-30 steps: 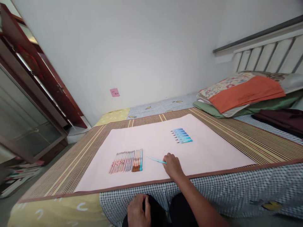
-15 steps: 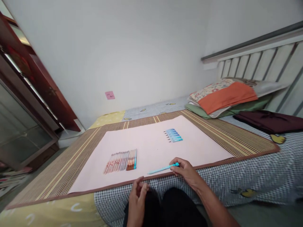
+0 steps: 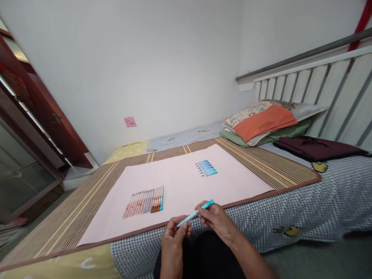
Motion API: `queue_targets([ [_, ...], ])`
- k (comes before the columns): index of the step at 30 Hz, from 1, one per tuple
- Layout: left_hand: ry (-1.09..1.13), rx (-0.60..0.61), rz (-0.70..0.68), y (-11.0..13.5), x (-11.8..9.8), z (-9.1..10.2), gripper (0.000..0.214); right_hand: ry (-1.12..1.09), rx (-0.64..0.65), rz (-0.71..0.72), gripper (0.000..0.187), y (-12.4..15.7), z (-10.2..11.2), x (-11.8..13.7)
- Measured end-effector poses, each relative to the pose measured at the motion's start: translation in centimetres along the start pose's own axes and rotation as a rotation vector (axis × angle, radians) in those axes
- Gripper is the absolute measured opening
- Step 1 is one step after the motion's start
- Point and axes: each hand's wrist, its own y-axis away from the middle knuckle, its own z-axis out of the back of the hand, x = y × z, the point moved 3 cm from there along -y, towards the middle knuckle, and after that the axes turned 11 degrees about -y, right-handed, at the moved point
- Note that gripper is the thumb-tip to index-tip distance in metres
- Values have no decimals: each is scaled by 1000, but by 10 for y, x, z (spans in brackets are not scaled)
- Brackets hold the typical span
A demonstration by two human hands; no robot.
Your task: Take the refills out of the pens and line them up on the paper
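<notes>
A light blue pen is held over the near edge of the bed by both hands. My right hand pinches its upper end. My left hand pinches its lower tip. On the pink sheet a row of several pink, brown and one blue pens lies at the left. A smaller row of several blue pen caps or short pens lies at the right.
The pink sheet rests on a striped woven mat over a checked bedsheet. Folded pillows and blankets lie at the headboard, with a dark cloth beside them. A glass cabinet stands at the left.
My right hand lifted the blue pen off the pink sheet and drew it toward me. My left hand rose from my lap and took the pen's tip. The view turned right.
</notes>
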Motion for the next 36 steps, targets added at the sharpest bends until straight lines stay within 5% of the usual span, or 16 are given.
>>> queue_targets([
  [5, -14, -65, -41, 4, -2, -2, 42, -26, -99, 58, 49, -7, -8, -18],
  [11, 1, -73, -42, 5, 1, -5, 46, 151, -153, 182, 52, -7, -15, -11],
  [20, 103, 48, 21, 4, 4, -22, 47, 309, -162, 242, 51, 6, -10, 7],
  [25, 226, 153, 174, 0, 8, -30, 58, 371, -114, 279, 45, 10, -17, 17],
  [29, 357, 238, 306, -15, 8, -32, 63, 405, -106, 296, 46, -2, -18, 26],
  [36, 503, 199, 232, -67, -14, -53, 55, 310, -254, 338, 52, -59, 9, 44],
])
